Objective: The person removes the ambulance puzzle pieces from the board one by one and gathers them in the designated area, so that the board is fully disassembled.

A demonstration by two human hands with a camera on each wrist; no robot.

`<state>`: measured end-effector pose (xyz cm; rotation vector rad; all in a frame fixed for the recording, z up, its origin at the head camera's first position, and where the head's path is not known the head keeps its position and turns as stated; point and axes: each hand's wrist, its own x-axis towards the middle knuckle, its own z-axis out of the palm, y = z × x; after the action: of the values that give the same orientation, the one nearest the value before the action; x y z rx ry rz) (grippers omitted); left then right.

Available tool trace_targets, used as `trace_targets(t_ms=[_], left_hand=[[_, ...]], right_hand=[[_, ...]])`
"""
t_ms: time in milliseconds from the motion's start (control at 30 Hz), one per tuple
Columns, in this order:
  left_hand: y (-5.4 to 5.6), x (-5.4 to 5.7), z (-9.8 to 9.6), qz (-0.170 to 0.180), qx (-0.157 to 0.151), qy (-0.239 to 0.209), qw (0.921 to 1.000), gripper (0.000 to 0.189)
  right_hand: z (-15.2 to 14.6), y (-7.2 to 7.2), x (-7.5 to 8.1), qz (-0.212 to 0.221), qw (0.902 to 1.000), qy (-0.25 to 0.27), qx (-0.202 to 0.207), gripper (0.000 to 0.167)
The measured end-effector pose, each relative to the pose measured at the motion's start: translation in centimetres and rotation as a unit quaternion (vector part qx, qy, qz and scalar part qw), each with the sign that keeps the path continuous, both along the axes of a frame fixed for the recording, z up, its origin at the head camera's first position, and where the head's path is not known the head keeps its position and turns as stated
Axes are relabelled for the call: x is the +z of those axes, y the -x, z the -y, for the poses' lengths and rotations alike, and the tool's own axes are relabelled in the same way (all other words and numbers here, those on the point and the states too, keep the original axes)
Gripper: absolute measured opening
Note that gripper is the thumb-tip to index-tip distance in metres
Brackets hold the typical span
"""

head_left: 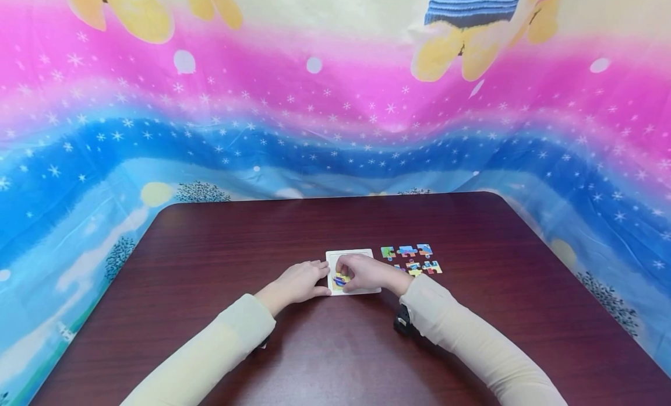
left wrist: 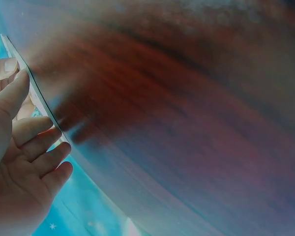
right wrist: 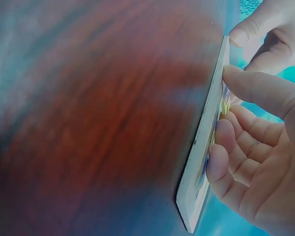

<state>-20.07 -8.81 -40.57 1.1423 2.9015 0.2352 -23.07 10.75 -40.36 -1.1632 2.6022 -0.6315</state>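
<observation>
A white puzzle tray [head_left: 375, 270] lies flat on the table, with yellow and blue pieces showing at its lower left. My left hand [head_left: 300, 281] is at the tray's left edge, its fingers and thumb extended and touching the rim. Over the tray, my right hand [head_left: 365, 272] has its fingers bent and pinches a puzzle piece [right wrist: 225, 106], mostly hidden by the fingers. In the right wrist view, the right fingertips [right wrist: 217, 160] touch the tray's face.
Several loose jigsaw pieces [head_left: 406, 251] lie in two rows right of the tray, the nearer row partly hidden by the right wrist. The dark red-brown table [head_left: 251, 237] has rounded far corners. A printed cloth [head_left: 335, 120] hangs behind and beside it.
</observation>
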Motion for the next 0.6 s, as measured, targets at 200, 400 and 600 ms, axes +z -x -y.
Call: trace_targets(t_ms=[200,400,600], left_hand=[[0.07,-0.14,-0.02,-0.007,0.003,0.004,1.0000,0.041],[0.06,-0.20,0.01,-0.006,0.002,0.007,1.0000,0.044],[0.02,-0.16,0.02,-0.004,0.000,0.009,1.0000,0.045]], right_hand=[[0.03,-0.13,0.05,0.004,1.0000,0.002,-0.003,0.031],[-0.01,0.10,-0.13,0.007,0.9999,0.007,0.001,0.029],[-0.40,0.69,-0.68,0.008,0.9991,0.033,0.025,0.027]])
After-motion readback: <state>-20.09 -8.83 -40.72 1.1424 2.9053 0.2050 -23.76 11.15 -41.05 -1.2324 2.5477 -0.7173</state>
